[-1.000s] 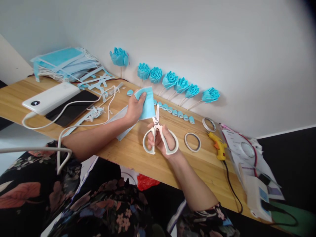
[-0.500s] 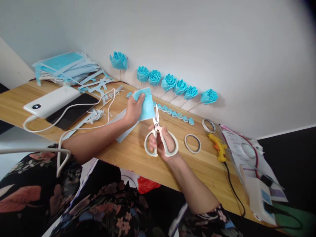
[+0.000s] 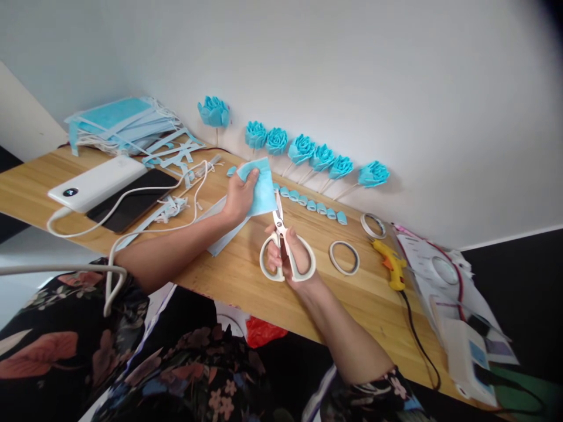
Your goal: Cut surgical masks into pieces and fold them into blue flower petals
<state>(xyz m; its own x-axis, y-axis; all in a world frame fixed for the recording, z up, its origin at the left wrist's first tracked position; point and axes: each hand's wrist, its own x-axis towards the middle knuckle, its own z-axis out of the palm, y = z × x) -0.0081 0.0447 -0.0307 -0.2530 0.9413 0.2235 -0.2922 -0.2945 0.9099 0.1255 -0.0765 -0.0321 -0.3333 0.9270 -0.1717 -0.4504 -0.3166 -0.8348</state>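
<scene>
My left hand (image 3: 241, 196) pinches a light blue piece of mask fabric (image 3: 264, 189) above the table, its thumb lying on top. White-handled scissors (image 3: 280, 225) are in my right hand (image 3: 288, 258), with fingers and thumb through the loops. Their blades point away from me, close to the fabric's right edge; whether they touch it I cannot tell. Under my left wrist lie pale flat strips (image 3: 226, 231). Beyond the scissors runs a row of small folded blue petals (image 3: 311, 205). Several blue fabric roses (image 3: 301, 149) on sticks lean against the wall.
At the left are stacked blue masks (image 3: 118, 120), cut strips, a white power bank (image 3: 99, 183) with its cable, and a dark phone (image 3: 127, 202). To the right lie two tape rolls (image 3: 344, 258), a yellow glue gun (image 3: 394, 266) and a white power strip (image 3: 468, 357).
The scissor handles have come slightly closer together and the blades have narrowed beside the fabric. My left hand keeps its hold. The whole view has shifted slightly.
</scene>
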